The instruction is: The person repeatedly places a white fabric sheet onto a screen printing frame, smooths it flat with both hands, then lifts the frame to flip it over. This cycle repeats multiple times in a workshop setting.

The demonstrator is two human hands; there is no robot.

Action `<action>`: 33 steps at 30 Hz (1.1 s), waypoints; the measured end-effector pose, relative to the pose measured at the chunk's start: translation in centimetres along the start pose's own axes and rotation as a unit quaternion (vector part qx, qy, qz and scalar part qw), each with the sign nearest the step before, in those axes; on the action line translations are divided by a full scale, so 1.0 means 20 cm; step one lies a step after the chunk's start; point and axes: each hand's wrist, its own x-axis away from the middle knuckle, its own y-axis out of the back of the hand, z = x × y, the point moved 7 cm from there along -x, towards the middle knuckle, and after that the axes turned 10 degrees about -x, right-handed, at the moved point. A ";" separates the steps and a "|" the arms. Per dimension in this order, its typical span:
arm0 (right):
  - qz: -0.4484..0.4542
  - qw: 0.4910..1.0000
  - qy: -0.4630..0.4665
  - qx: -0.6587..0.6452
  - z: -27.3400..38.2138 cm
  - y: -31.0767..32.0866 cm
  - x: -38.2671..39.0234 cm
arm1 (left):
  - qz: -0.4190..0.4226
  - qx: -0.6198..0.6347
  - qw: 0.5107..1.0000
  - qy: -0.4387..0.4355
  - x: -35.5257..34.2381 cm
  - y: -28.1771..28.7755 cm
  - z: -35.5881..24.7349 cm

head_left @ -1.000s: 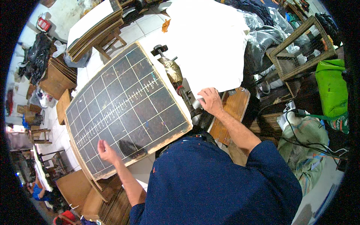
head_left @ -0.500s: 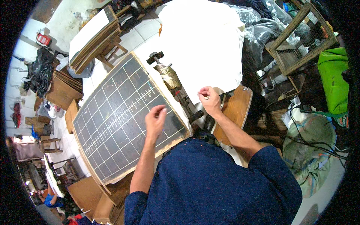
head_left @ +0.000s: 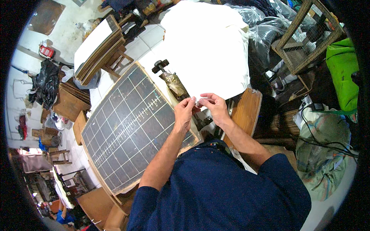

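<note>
My left hand and my right hand meet in front of me, their fingertips pinched together. Something small and pale shows between them, too small and blurred to name. Just beyond my hands, a large white sheet, apparently cloth, lies spread out. Along its left edge, close to my left hand, runs a dark metal mechanism with a knob at its far end and a crumpled wrapping round its middle. To the left of my left forearm is a tilted dark board marked with a white grid and a row of short ticks.
A brown wooden panel is right of my right hand. Clear plastic bags and a wood-framed mesh screen stand at the far right, near a green bag. Stacked boards rest on a stand at far left.
My left hand has moved right, off the gridded board, to meet my right hand. My right hand has shifted slightly left, and the fingertips of both now touch.
</note>
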 end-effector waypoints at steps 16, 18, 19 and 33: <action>0.070 0.960 0.174 0.209 0.61 -0.23 0.16 | 0.154 -0.056 0.984 -0.071 0.11 -0.10 -0.09; 0.179 0.924 0.094 0.325 0.46 -0.29 0.17 | 0.136 -0.037 0.990 -0.024 0.06 -0.16 -0.18; 0.238 0.876 0.066 0.414 0.38 -0.30 0.16 | 0.118 -0.099 0.988 0.031 0.03 -0.16 -0.22; -0.282 0.875 0.121 -0.373 0.93 1.11 -1.08 | 0.178 -0.012 0.976 -0.122 -0.01 -0.06 -1.00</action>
